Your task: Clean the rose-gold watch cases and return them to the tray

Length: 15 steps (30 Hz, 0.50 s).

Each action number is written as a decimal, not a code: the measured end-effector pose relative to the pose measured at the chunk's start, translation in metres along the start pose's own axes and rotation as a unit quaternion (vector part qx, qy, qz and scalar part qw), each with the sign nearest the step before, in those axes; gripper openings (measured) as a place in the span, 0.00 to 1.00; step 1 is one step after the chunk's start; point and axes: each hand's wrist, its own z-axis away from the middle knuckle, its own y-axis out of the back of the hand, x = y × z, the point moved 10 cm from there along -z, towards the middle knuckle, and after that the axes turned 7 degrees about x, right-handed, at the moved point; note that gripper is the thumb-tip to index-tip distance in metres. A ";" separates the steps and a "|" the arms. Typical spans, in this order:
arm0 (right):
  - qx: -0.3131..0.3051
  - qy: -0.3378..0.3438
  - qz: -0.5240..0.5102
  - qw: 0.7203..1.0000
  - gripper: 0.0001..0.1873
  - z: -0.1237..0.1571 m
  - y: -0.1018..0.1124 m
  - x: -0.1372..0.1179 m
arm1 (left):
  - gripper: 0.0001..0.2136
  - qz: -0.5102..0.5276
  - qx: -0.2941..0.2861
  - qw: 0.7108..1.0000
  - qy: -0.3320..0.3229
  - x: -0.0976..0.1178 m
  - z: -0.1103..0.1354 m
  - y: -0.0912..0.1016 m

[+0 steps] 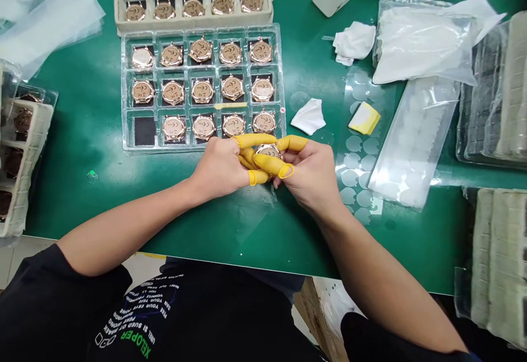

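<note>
Between both hands is a rose-gold watch case (267,151), its printed back facing up. My left hand (224,167), with yellow finger cots on its fingertips, grips the case from the left side. From the right, my right hand (308,170) holds it too, its yellow-covered thumb lying over the near edge. Fingers hide much of the case's rim. Just beyond the hands lies a clear plastic tray (123,98) of similar watch cases, back side up on black pads. Its near-left compartment (144,131) holds only a black pad.
Behind stands a beige tray (193,23) of more watch cases. To the right are a white cloth (308,117), a yellow-and-white pad (364,118), a sheet of round clear films (353,161) and plastic bags (424,43). Stacked trays flank both sides; a yellow stick (229,105) lies across the clear tray.
</note>
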 end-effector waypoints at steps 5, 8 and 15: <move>-0.019 -0.004 -0.002 1.000 0.20 -0.004 0.008 -0.002 | 0.31 -0.022 -0.015 0.999 -0.020 0.002 0.001 -0.005; 0.060 0.073 -0.005 0.995 0.16 -0.003 0.035 -0.034 | 0.35 -0.038 -0.043 0.998 -0.015 0.000 0.000 -0.011; -0.059 0.214 0.180 0.958 0.05 -0.009 -0.075 -0.109 | 0.07 -0.158 -0.081 0.978 -0.108 0.011 0.003 -0.017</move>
